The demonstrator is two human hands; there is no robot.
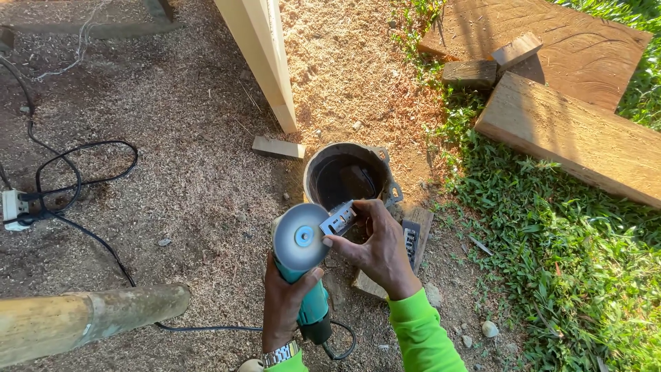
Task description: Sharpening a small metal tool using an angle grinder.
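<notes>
My left hand [284, 303] grips the teal body of an angle grinder [308, 293], held upright with its round grey disc [300, 238] facing up at me. My right hand [375, 248] pinches a small slotted metal blade [339, 220] and holds its edge against the rim of the disc. Both sleeves are bright green, and a metal watch sits on my left wrist. The grinder's black cord [206, 326] trails off to the left over the ground.
A dark round pot [346, 173] stands just beyond my hands. Underneath them lie a wooden block [416, 227] with another slotted blade [411, 241]. Sawdust covers the ground. A pale post [265, 58], planks [571, 134] on grass, a log [82, 320] and a power strip [14, 209] surround.
</notes>
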